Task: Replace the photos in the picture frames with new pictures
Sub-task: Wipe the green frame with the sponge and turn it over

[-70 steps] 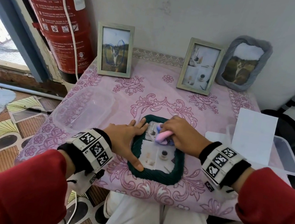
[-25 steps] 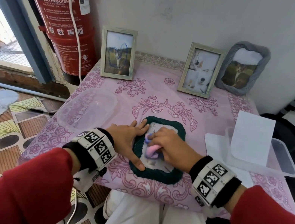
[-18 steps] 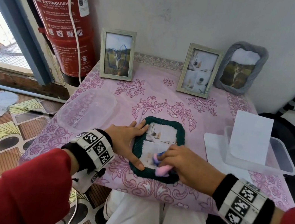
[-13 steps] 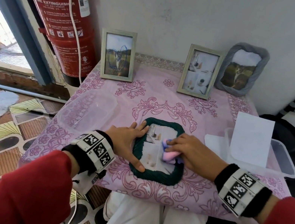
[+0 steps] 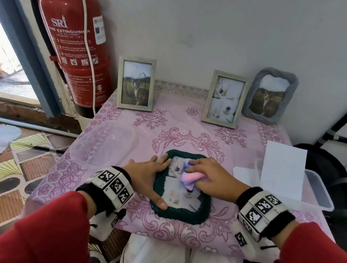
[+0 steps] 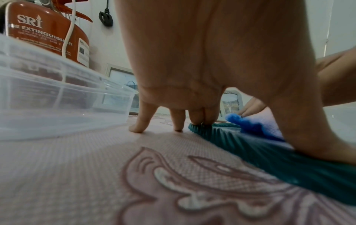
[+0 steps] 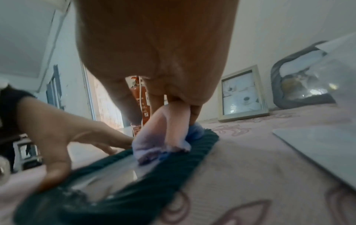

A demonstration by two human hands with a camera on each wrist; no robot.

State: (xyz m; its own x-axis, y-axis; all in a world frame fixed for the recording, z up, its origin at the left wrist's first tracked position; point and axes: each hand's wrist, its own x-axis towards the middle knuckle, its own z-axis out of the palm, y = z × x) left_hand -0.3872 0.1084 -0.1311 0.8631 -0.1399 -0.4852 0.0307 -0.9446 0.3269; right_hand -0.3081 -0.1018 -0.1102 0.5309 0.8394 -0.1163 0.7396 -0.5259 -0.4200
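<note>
A dark green knitted picture frame lies flat at the front of the pink table, with a photo under its glass. My left hand rests on the frame's left rim with straight spread fingers, the thumb on the lower left corner. My right hand grips a pink and blue cloth and presses it on the upper part of the glass. In the left wrist view the left fingertips touch the green rim. In the right wrist view the cloth sits bunched under my curled fingers on the frame.
Two silver frames and a grey knitted frame stand against the back wall. A clear plastic tub sits left of the green frame. Another tub with a white sheet is on the right. A red fire extinguisher stands at the left.
My right hand has slid the cloth from the lower part of the glass up to its upper part. The left hand has stayed on the frame's left rim.
</note>
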